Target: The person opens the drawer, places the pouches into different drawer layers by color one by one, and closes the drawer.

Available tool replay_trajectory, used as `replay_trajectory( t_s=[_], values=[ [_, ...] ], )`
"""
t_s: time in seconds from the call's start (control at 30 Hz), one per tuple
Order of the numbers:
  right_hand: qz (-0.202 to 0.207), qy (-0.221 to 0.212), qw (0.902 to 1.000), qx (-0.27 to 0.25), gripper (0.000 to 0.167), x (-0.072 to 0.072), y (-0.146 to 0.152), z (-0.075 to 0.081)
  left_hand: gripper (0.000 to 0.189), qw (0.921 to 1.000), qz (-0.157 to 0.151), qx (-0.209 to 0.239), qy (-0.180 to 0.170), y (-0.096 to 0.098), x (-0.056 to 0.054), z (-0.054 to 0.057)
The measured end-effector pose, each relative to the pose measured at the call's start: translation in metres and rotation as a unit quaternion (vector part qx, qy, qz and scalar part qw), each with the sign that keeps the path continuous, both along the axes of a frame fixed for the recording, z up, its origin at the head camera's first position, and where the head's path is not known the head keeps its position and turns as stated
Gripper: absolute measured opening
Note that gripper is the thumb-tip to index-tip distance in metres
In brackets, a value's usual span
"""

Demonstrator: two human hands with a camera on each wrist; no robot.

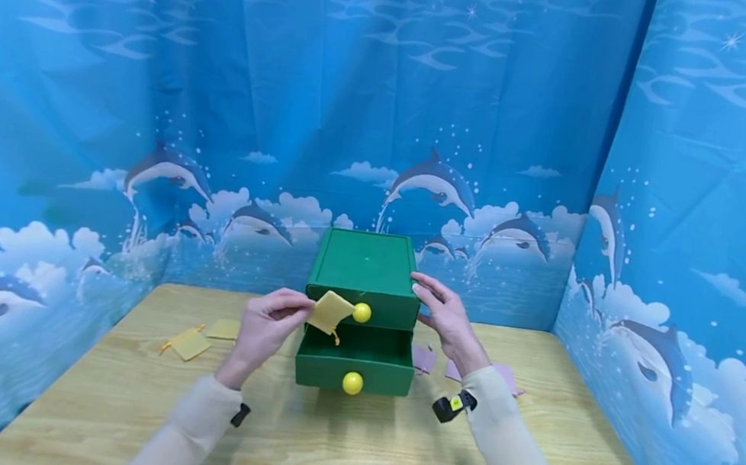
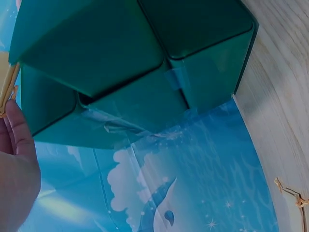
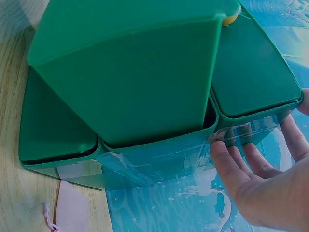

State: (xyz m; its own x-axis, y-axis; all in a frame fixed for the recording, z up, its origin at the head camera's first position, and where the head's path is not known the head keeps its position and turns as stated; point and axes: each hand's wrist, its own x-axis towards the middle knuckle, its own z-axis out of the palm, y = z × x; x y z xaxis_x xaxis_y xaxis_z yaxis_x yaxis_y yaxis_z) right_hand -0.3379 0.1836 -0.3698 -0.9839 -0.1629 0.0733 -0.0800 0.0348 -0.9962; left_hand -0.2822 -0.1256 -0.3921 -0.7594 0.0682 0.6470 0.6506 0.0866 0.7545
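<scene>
A green drawer cabinet (image 1: 367, 259) with round yellow knobs (image 1: 361, 312) stands on the wooden table. Its middle drawer (image 1: 322, 372) is pulled out, below the closed top one. My left hand (image 1: 269, 322) pinches a small yellow drawstring pouch (image 1: 329, 312) by one edge, in front of the top drawer and above the open drawer. On the cabinet's right side, my right hand (image 1: 444, 321) rests with its fingers (image 3: 227, 162) extended and spread. The thumb touches near the top edge. In the left wrist view only part of the pouch (image 2: 7, 82) shows.
Yellow pouches (image 1: 190, 344) lie on the table (image 1: 334, 451) left of the cabinet. Several purple pouches (image 1: 424, 359) lie to its right, partly hidden by my right arm. A blue dolphin-print curtain (image 1: 273, 137) encloses the table's back and sides.
</scene>
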Motion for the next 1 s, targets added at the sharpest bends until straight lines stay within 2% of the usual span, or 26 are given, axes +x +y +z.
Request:
replay_trajectory(
  t_s=[0.13,0.2,0.27,0.43,0.6,0.77,1.0],
  values=[
    [0.000,0.001,1.0000,0.003,0.045,-0.001,0.001,0.000,0.014,0.9993,-0.008,-0.035,-0.011,0.008,0.010,0.008],
    [0.000,0.002,1.0000,0.002,0.045,-0.001,0.001,0.000,0.013,0.9985,-0.010,-0.055,-0.002,0.012,0.014,0.011],
    [-0.001,0.002,1.0000,0.002,0.045,-0.001,0.000,0.000,0.013,0.9972,-0.003,-0.073,0.015,0.015,0.011,0.007],
    [-0.001,0.002,1.0000,0.002,0.044,0.000,0.000,0.000,0.018,0.9894,0.015,-0.116,0.087,0.020,-0.004,-0.009],
    [0.002,0.003,1.0000,0.004,0.044,0.001,0.001,-0.001,0.018,0.9801,0.002,-0.150,0.130,0.027,-0.008,-0.013],
    [0.002,0.006,1.0000,0.001,0.044,0.001,0.001,-0.001,0.016,0.9735,-0.014,-0.190,0.126,0.034,-0.009,-0.010],
    [0.003,0.007,1.0000,-0.002,0.044,0.002,0.001,-0.001,0.013,0.9675,-0.009,-0.239,0.081,0.043,-0.007,-0.007]
  ],
)
